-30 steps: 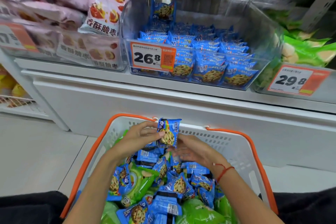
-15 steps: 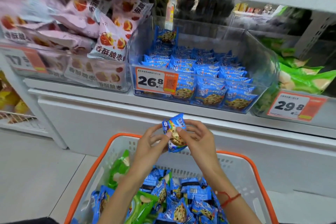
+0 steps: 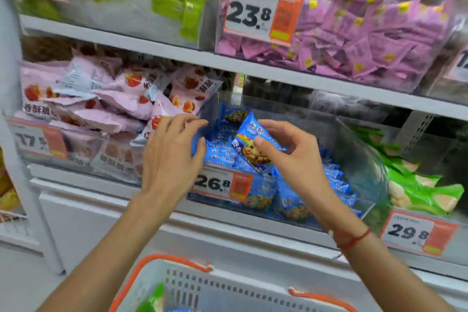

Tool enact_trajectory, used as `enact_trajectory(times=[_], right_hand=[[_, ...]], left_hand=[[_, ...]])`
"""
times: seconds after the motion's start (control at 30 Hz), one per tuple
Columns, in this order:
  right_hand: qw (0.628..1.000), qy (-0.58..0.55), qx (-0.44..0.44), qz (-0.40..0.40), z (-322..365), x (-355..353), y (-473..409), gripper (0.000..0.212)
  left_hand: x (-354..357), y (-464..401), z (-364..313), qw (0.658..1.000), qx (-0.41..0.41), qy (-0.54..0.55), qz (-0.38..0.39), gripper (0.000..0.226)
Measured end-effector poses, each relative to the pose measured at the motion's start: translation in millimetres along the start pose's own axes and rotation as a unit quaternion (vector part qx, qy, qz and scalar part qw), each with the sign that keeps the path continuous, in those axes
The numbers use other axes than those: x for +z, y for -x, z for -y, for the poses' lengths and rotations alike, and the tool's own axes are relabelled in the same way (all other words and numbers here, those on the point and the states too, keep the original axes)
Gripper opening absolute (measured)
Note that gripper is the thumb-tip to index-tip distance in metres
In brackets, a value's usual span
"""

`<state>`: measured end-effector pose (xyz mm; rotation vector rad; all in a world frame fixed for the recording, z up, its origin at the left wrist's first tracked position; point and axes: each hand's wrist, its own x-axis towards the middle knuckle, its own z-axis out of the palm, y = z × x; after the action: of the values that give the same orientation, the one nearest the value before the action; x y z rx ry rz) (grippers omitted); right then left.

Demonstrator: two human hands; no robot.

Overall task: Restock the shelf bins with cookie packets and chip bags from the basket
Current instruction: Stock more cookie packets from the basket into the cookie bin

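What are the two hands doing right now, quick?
Left hand: open, fingers spread over the blue cookie bin, holding nothing.
Right hand: pinching one blue cookie packet above that bin.

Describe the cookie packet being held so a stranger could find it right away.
Find the clear bin with the 26.8 price tag on the middle shelf. Above its blue packets, the right hand pinches one blue cookie packet. Unlike the rest, it is lifted and tilted, rainbow stripe showing.
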<state>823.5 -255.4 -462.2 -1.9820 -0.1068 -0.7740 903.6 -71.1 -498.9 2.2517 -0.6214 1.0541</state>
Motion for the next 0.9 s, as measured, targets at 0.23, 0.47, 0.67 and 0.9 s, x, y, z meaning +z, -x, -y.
enact_trajectory(times=[0.23,0.47,0.67,0.9], right_hand=[[0.992,0.126,0.017,0.026,-44,25,-90,0.024],[0.982,0.172,0.041,0.068,-97,79,-157,0.028],[0.928,0.363,-0.062,0.058,-116,93,-164,0.020],[0.831,0.523,-0.102,0.161,-107,82,-167,0.050]], left_hand=[[20,-12,19,0.999,-0.013,-0.027,-0.027,0.041],[24,-11,25,0.998,-0.014,0.020,-0.051,0.038],[26,-12,26,0.997,-0.025,0.036,-0.059,0.040],[26,-11,23,0.997,-0.026,0.034,-0.062,0.040]])
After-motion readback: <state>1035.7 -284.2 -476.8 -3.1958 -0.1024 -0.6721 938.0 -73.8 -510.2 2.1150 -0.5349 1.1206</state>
